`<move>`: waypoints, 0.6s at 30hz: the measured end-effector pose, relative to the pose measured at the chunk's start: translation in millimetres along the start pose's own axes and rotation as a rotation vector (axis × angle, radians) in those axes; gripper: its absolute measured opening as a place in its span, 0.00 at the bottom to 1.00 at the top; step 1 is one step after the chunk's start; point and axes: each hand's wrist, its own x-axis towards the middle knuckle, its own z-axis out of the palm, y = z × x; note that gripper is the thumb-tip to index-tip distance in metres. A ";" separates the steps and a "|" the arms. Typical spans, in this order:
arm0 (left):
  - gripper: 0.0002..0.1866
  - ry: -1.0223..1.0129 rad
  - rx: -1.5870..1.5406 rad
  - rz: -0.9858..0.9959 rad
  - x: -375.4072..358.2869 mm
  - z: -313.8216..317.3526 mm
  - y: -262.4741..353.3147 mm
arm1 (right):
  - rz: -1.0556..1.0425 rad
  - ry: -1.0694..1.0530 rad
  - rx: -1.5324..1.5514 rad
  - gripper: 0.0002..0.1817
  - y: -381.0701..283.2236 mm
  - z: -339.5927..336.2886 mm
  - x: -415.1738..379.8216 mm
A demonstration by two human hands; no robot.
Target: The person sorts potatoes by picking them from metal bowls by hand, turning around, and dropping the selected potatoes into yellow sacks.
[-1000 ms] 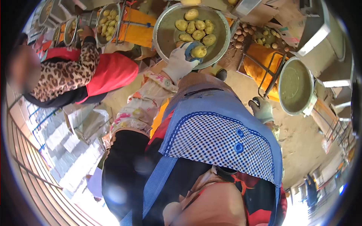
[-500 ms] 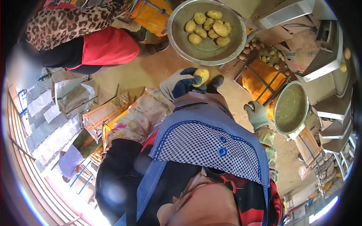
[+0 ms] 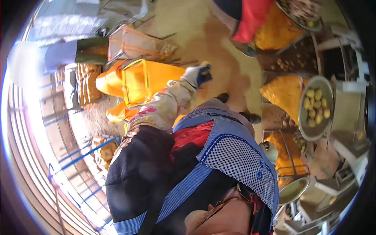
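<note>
My left hand (image 3: 199,76), in a white and navy glove, reaches out over the floor beside an orange bag on a metal frame (image 3: 147,80). Its fingers are closed around a potato (image 3: 205,64), of which only a small yellowish part shows. My right hand (image 3: 268,150), in a pale glove, is low at my side, partly hidden by the checked apron (image 3: 235,156). Its visible fingers look slightly apart and hold nothing that I can see. Close to it is an orange bag (image 3: 286,154).
A metal bowl of potatoes (image 3: 333,102) is at the right, with another bowl (image 3: 291,190) below. A person in red (image 3: 254,19) stands at the top; another person (image 3: 60,56) is far left. Metal frames, orange bags and scattered potatoes lie around.
The view has turned, so the potato bowl and the person in red now appear farther right. My left hand, still on the potato, is now beside the orange bag, and its potato shows less.
</note>
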 end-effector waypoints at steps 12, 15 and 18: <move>0.26 1.037 -0.530 0.061 7.5 -298.7 114.8 | -0.131 -0.023 -0.091 0.16 -59.7 -2.8 40.6; 0.16 0.693 -0.348 0.000 28.5 -206.5 86.4 | -0.366 -0.098 -0.136 0.16 -63.1 0.4 33.9; 0.12 0.234 -0.163 -0.102 69.2 -103.8 30.7 | -0.139 -0.097 -0.068 0.20 -47.9 16.8 32.3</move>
